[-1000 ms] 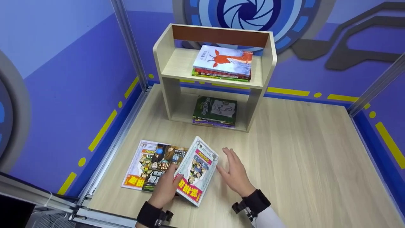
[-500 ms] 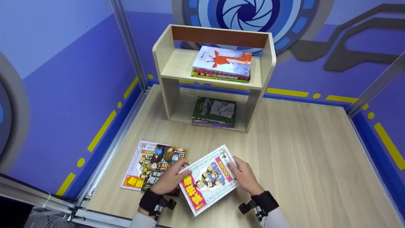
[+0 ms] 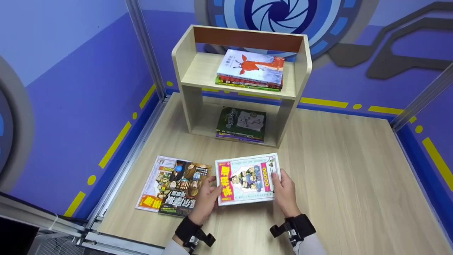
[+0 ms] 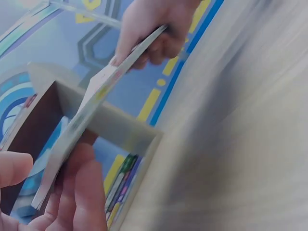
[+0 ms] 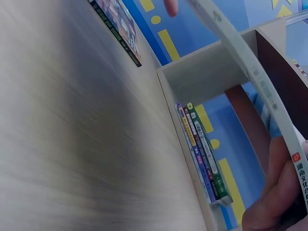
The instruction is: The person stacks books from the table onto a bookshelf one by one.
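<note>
A pale-bordered comic book (image 3: 246, 180) with a red title band is held flat above the table between both hands. My left hand (image 3: 206, 198) grips its left end, thumb on the cover and fingers beneath. At the other end my right hand (image 3: 285, 191) pinches the edge, thumb on top. In the left wrist view the book (image 4: 103, 94) appears edge-on, with the right hand (image 4: 156, 29) at its far end. The right wrist view shows its printed spine (image 5: 264, 89). Left of the hands, a dark-covered book (image 3: 184, 187) overlaps another pale comic book (image 3: 150, 187) on the table.
Behind the hands stands a two-tier wooden bookshelf (image 3: 302, 74). Its upper shelf bears a stack of books topped by a giraffe cover (image 3: 251, 66); a green-topped stack (image 3: 241, 124) lies below. Purple walls (image 3: 106, 88) enclose the wooden table (image 3: 350, 177).
My right hand has come onto the book's right end. Both hands have turned the book from a steep slant to nearly level sideways and brought it slightly right. The other books stay put.
</note>
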`<state>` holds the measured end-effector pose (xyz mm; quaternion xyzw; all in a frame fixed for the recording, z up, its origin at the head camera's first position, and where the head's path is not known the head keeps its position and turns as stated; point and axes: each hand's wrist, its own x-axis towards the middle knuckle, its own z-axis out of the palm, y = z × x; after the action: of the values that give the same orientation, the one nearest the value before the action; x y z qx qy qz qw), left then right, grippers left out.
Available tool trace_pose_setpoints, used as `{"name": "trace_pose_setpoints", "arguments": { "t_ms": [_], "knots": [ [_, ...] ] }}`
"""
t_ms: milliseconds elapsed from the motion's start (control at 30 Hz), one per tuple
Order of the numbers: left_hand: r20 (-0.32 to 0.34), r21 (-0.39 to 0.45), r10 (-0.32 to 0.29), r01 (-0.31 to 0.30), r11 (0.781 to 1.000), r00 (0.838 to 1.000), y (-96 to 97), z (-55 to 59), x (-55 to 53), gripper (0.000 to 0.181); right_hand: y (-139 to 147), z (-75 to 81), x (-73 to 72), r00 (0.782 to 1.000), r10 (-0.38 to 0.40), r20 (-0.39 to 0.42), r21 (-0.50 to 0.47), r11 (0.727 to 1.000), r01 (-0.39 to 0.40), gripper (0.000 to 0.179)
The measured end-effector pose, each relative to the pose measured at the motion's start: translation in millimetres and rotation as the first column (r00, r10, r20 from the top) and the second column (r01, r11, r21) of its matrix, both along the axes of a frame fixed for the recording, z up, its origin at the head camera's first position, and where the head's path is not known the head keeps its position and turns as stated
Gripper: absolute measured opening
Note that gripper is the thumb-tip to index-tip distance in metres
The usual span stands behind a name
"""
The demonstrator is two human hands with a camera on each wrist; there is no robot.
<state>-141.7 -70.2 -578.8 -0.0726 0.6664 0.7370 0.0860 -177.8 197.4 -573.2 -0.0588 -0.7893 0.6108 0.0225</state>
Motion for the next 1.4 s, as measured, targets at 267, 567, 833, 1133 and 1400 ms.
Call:
{"name": "trace_pose_setpoints", "arguments": {
  "t_ms": [267, 567, 833, 1133, 1400],
  "knots": [
    [-0.042, -0.155, 0.039, -0.045, 0.987, 0.998, 16.3, -3.7, -2.6, 0.043, -8.3, 1.9, 3.0, 0.996, 0.016, 0.093, -0.129, 0.992, -0.003, 0.035],
    [-0.199, -0.111, 0.359, -0.385, 0.916, 0.912, 25.5, 1.4, -6.1, 0.057, -18.4, 10.5, 11.6, 0.997, 0.073, 0.036, -0.403, 0.914, -0.052, 0.06],
    [-0.249, -0.302, 0.153, -0.227, 0.926, 0.956, 13.0, 6.4, -3.7, 0.087, -16.8, 7.1, 13.9, 0.988, 0.152, 0.003, -0.164, 0.975, -0.149, 0.092],
    [-0.284, -0.579, -0.132, -0.06, 0.813, 0.95, -5.6, 14.0, -18.1, 0.117, -1.9, 8.5, 3.9, 0.974, 0.228, 0.007, 0.198, 0.954, -0.225, 0.107],
    [-0.228, -0.696, -0.269, 0.037, 0.717, 0.936, -16.7, 9.7, -94.6, 0.115, 3.2, 14.5, -51.8, 0.973, 0.232, 0.007, 0.393, 0.894, -0.216, 0.104]
  ]
}}
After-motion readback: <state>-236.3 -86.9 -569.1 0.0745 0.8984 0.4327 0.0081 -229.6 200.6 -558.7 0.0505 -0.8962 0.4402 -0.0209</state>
